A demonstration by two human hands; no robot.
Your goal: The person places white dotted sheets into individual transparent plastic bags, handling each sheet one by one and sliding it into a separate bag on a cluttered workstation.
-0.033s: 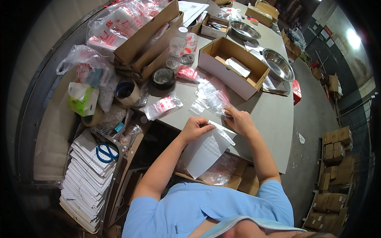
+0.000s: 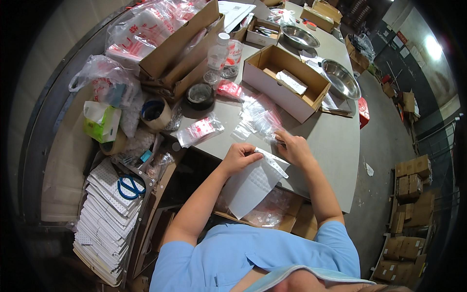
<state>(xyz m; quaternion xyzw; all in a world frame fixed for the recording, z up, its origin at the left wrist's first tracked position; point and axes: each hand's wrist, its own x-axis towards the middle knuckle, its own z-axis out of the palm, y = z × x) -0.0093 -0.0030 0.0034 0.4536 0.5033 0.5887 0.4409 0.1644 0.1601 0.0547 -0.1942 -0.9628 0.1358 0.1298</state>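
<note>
My left hand [image 2: 239,157] pinches the top edge of a white dotted sheet [image 2: 250,186] that hangs over the near edge of the grey table [image 2: 335,141]. My right hand [image 2: 295,147] grips the other end of a narrow white strip [image 2: 270,161] running along that sheet's top. Small clear plastic bags [image 2: 260,117] lie in a loose heap just beyond my right hand. A bag with red contents [image 2: 199,130] rests to the left of my left hand.
An open cardboard box [image 2: 284,87] stands behind the bags. Two metal bowls [image 2: 342,78] sit further back. Tape rolls [image 2: 200,95], a water bottle [image 2: 216,56] and cartons crowd the left. Blue scissors [image 2: 127,186] lie on stacked white sheets. Cardboard boxes [image 2: 411,187] line the floor at right.
</note>
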